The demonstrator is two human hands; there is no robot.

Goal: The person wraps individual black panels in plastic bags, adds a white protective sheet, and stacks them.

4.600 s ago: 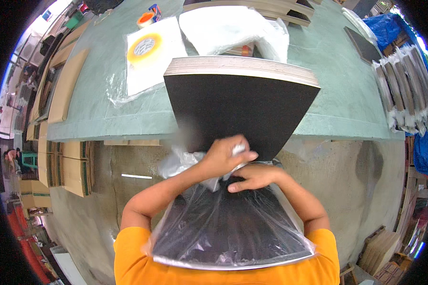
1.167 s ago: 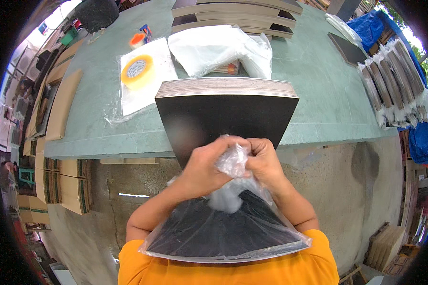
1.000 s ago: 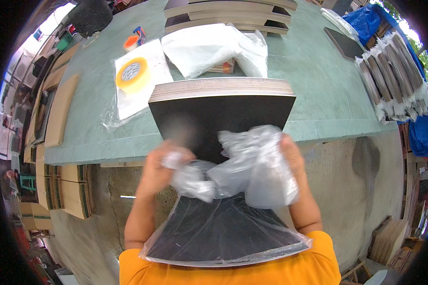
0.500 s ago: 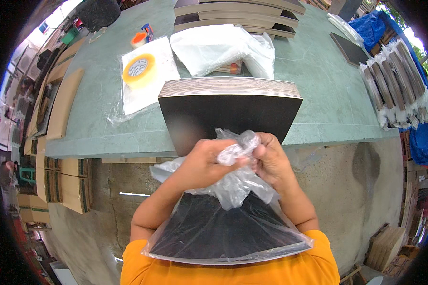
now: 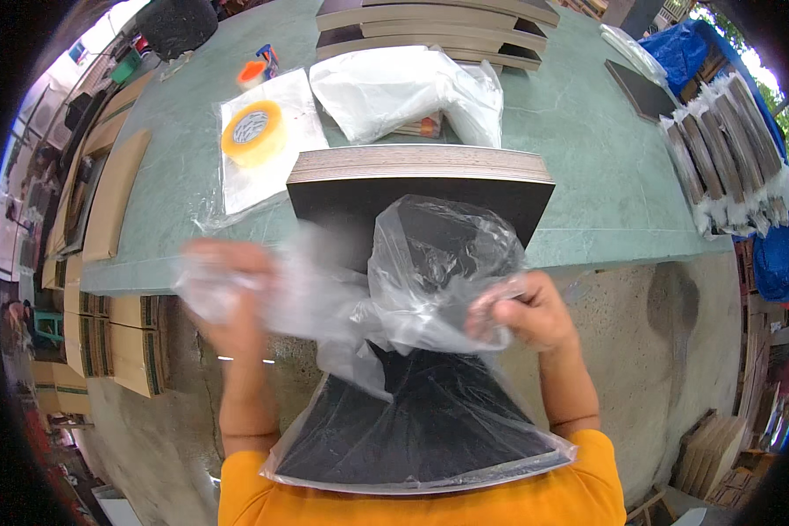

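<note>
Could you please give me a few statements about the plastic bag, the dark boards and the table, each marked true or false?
1. Both hands grip the clear plastic bag. True: the left hand, blurred, and the right hand each hold its open end.
2. The bag already covers the whole stack of dark boards. False: only the near end is inside; the far end is bare.
3. A yellow tape roll lies on the green table. True.
4. The stack lies wholly on the table. False: its near end juts past the edge.

Tape roll (image 5: 253,133) left of board stack (image 5: 419,180), bag (image 5: 403,88) behind.
</note>
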